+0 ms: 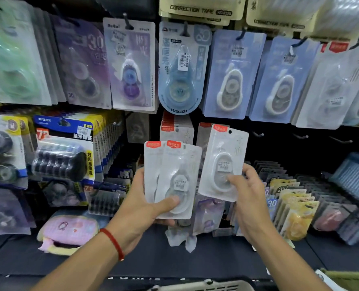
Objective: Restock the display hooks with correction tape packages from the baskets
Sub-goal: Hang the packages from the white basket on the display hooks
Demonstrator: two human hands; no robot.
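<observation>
- Peeking in along the bottom edge: a pale basket rim (pixel 203 286), cut off, contents out of view; a greenish one (pixel 350 279) at the bottom right corner, equally cropped.
- Gripping a small fan of correction tape packages (pixel 174 181) in the left hand (pixel 145 204), thumb clamped across the lower blister, fingers curled behind (two cards plainly, any more hidden behind them); probably kept as a ready supply while the other hand does the hanging.
- Pinching a single package (pixel 222 162) in the right hand (pixel 247 198), thumb on the blister, fingers wrapped round the right edge; held upright with the punched hole (pixel 230 131) topmost and clear, seemingly so it can slide onto a peg.
- Lying loose on the dark shelf (pixel 153 255) below the hands: a pink pouch (pixel 69 229) towards the left edge, rows of standing packs towards the right.
- Hanging just behind the raised package: matching red-tabbed cards (pixel 175 131), likely the target hook (its peg hidden by the cards).
- Jutting from the back panel to the right: bare hooks (pixel 300 136), small and dark, hard to count.
- Filling the top row: blurred blue and purple packs, print mostly unreadable.
</observation>
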